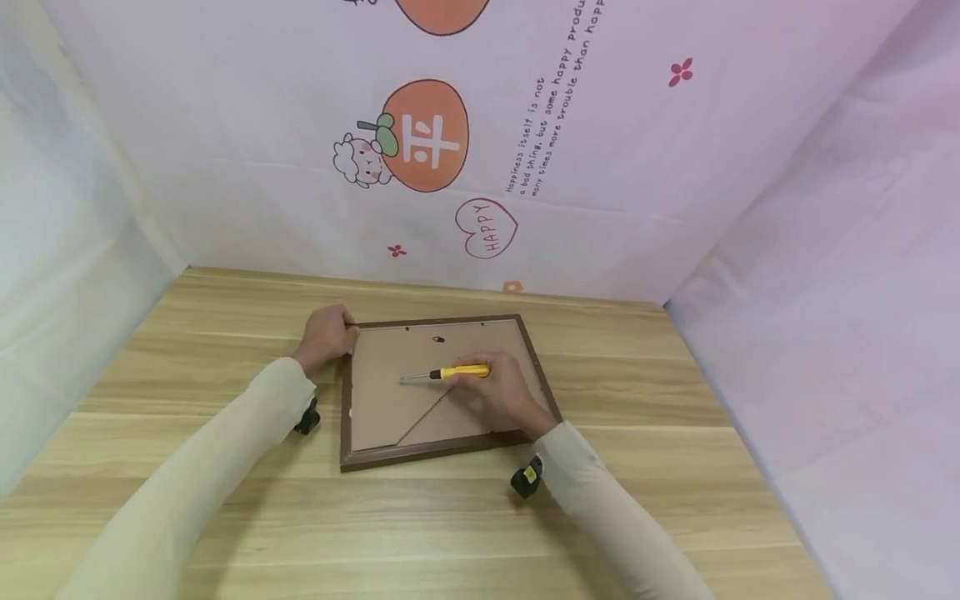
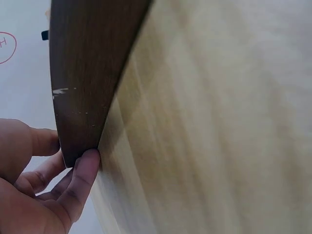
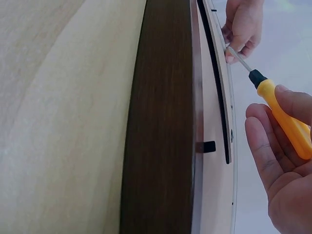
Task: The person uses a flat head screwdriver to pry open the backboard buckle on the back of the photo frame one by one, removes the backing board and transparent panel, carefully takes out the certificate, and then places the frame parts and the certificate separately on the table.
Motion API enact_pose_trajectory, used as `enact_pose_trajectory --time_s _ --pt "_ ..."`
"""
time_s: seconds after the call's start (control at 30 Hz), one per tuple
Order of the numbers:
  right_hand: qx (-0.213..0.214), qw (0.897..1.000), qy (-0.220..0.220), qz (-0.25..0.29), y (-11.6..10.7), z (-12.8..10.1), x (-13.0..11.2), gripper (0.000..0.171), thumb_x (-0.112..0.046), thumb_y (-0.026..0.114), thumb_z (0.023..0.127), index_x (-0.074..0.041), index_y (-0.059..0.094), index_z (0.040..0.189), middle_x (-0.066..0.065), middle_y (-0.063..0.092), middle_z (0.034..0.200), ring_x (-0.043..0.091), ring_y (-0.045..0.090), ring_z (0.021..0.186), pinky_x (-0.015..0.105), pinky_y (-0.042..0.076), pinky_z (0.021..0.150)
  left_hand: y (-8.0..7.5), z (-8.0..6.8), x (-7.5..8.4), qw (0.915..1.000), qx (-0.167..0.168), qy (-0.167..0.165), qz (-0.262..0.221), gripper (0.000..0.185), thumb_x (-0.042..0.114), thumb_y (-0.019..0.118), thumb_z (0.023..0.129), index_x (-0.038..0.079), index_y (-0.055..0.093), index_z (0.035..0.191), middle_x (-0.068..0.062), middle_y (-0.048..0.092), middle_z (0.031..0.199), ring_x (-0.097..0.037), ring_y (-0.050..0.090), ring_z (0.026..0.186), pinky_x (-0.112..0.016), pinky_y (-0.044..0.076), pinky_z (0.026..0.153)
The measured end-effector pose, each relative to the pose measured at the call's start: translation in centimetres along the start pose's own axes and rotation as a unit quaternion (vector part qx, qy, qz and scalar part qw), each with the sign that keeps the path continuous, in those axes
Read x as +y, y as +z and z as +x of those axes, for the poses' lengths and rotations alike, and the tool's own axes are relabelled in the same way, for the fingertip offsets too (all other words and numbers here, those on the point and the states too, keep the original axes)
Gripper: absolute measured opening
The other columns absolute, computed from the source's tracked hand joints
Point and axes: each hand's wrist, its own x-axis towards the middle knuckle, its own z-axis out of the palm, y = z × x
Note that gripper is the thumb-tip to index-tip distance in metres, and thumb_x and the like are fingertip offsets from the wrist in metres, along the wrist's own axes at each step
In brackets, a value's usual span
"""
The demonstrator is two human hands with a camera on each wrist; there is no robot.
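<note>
A brown picture frame (image 1: 442, 451) lies face down on the table, its beige backing board (image 1: 382, 354) upward. My left hand (image 1: 327, 335) grips the far left corner; in the left wrist view, thumb and fingers (image 2: 80, 180) close on either side of the frame's edge. With my right hand (image 1: 501, 390) I hold a screwdriver (image 1: 453, 372) by its yellow handle, over the middle of the board. The shaft points left. In the right wrist view, the thumb lies along the handle (image 3: 285, 122), and a black tab (image 3: 208, 146) sticks out at the frame's inner edge.
The wood-grain table (image 1: 420, 533) meets a printed white cloth wall (image 1: 585, 167) just behind the frame. More white cloth hangs at left and right. A small hanger (image 1: 438, 339) sits near the board's far edge, and a stand flap's edge runs diagonally over it.
</note>
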Motion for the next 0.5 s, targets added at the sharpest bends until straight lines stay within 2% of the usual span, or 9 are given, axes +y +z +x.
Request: enact_pose_trajectory --time_s 0.23,0.5 --pt "0.013 1.0 -0.01 0.005 -0.2 0.1 0.2 0.023 -0.021 0.079 0.083 -0.012 0.076 0.104 0.004 0.072 0.114 0.017 0.064 0.098 0.027 0.055 0.078 -0.1 -1.5 -0.4 0.9993 0.021 -0.009 -0.029 0.03 0.013 0.054 0.094 -0.009 0.062 0.111 -0.027 0.066 0.11 -0.039 0.064 0.098 -0.047 0.055 0.085" --pt "0.018 1.0 -0.012 0.005 0.2 0.2 0.2 0.021 -0.02 0.078 0.083 -0.012 0.076 0.102 0.003 0.073 0.108 0.014 0.062 0.093 0.025 0.053 0.076 -0.6 -3.0 -0.6 0.9952 0.008 -0.07 -0.068 0.029 0.019 0.063 0.093 -0.003 0.068 0.111 -0.022 0.069 0.113 -0.034 0.064 0.101 -0.04 0.054 0.083"
